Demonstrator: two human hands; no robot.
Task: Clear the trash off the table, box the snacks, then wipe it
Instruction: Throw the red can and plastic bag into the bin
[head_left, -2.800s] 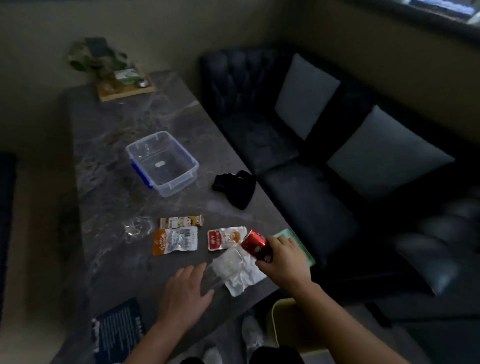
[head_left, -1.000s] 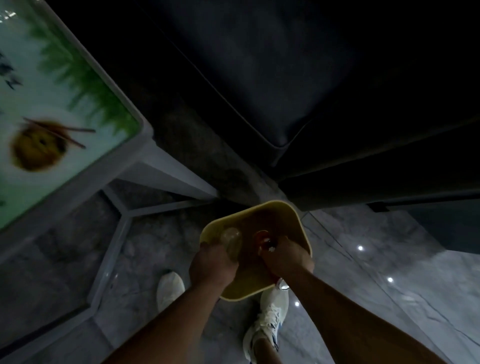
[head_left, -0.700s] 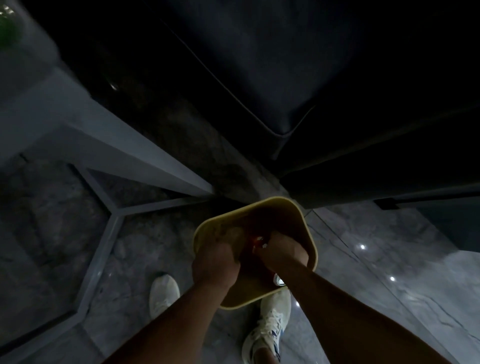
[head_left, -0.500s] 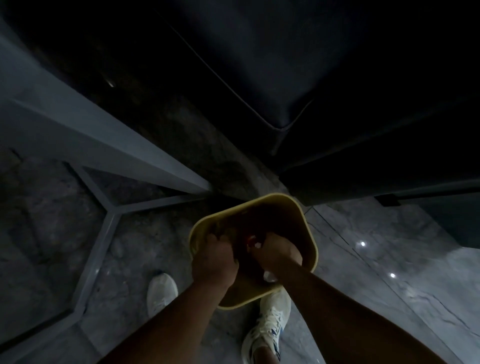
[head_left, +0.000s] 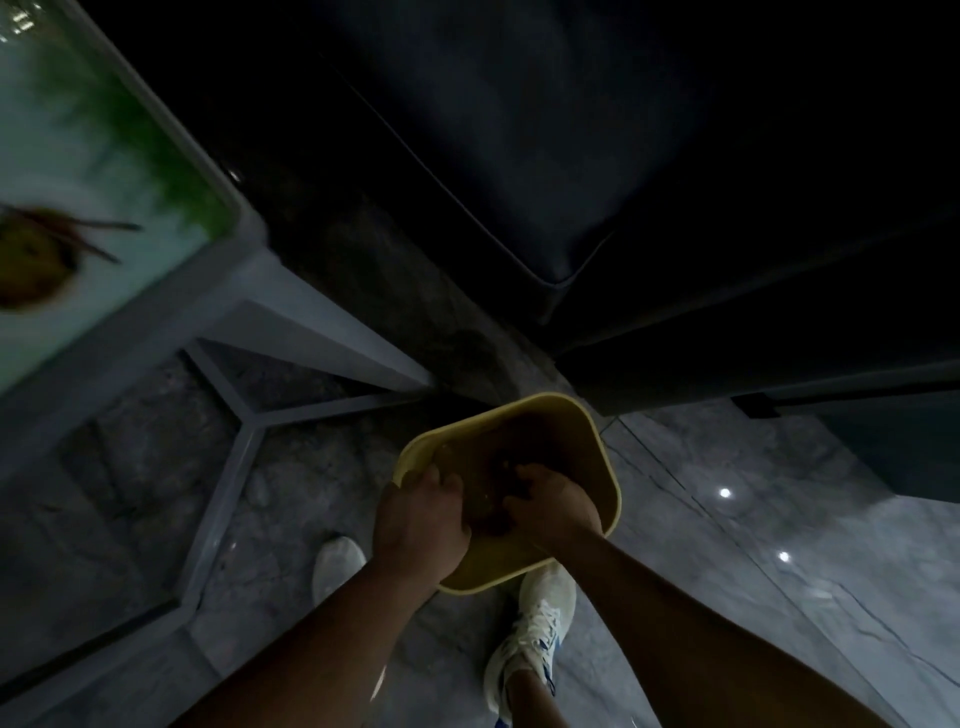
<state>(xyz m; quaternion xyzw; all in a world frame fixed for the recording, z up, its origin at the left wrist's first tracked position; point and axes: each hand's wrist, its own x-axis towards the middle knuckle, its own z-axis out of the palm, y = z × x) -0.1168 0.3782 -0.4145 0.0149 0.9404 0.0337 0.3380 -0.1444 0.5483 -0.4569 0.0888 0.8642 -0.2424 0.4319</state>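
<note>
Your fingers (head_left: 440, 477) are curled downward into the mouth of the yellow trash bin (head_left: 609, 457), both hands close together. The dim light hides whether they pinch a wrapper or hold nothing (I cannot tell for either hand). Your left hand (head_left: 421, 519) is at the bin's near-left rim and your right hand (head_left: 550, 506) is over its middle. No trash is plainly visible, only faint specks in the bin's dark bottom. The bin stands on the grey floor (head_left: 779, 597) between the table's leg frame (head_left: 332, 353) and the dark sofa (head_left: 571, 156), just ahead of your white sneaker (head_left: 540, 623). A light wrapper could cling to your fingers and ride out as you lift, landing on the floor. Your left hand could also hook the rim and tip the bin. Open both hands fully, then lift them straight up.
</note>
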